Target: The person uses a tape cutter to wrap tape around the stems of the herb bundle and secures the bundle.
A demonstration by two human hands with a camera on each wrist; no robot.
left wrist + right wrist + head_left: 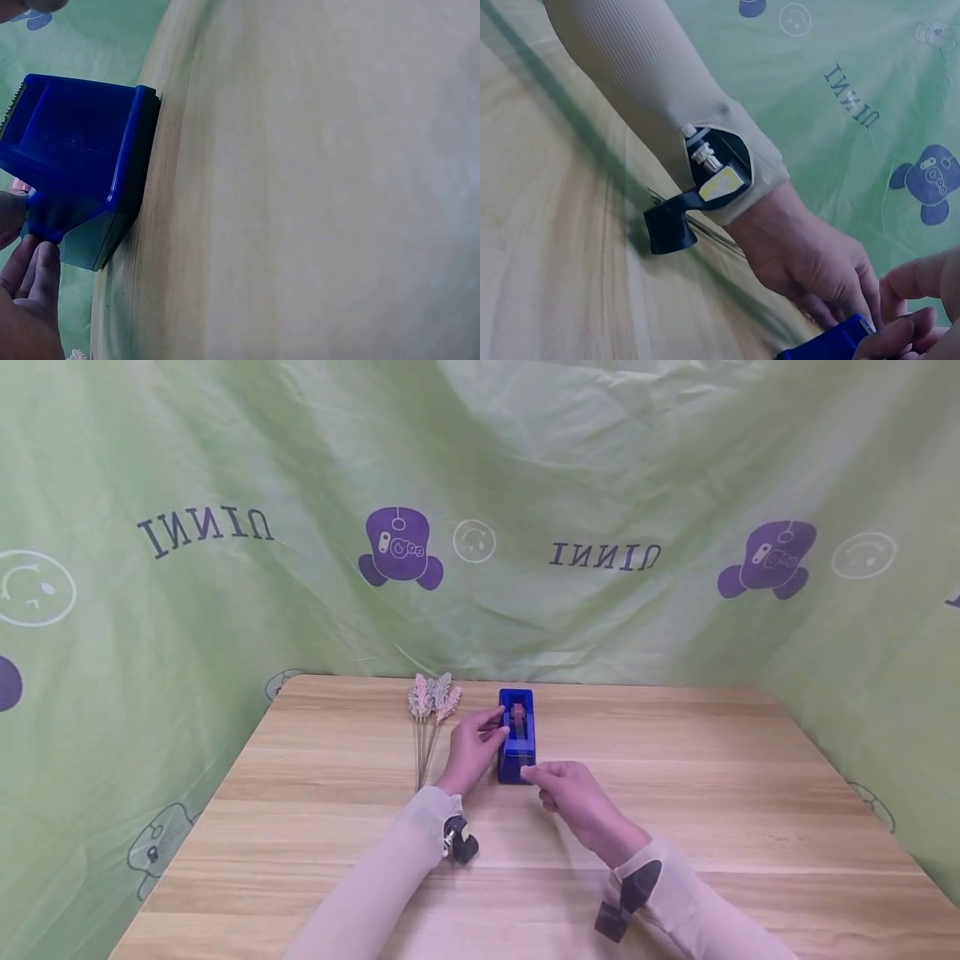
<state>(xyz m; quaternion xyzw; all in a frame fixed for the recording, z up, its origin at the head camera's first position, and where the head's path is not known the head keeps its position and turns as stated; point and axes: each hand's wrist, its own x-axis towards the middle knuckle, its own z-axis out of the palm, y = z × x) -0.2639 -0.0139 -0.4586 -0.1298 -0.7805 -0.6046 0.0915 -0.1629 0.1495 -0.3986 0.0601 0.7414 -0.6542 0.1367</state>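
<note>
A blue tape dispenser (512,767) stands on the wooden table with a reddish-cored tape roll (518,714) inside it. My left hand (471,747) holds the dispenser's left side; the left wrist view shows thumb and fingertips at its blue edge (52,214). At the dispenser's near end, my right hand (577,802) pinches the end of the clear tape (524,761) between thumb and index finger. The right wrist view has these right fingers (896,334) close beside the dispenser's serrated cutter, the left hand (810,255) just beyond.
Several pink and grey artificial flower stems (430,710) lie on the table (675,760) left of the dispenser. A green printed curtain (600,460) hangs behind and along both sides. Each sleeve has a black wrist mount (628,897).
</note>
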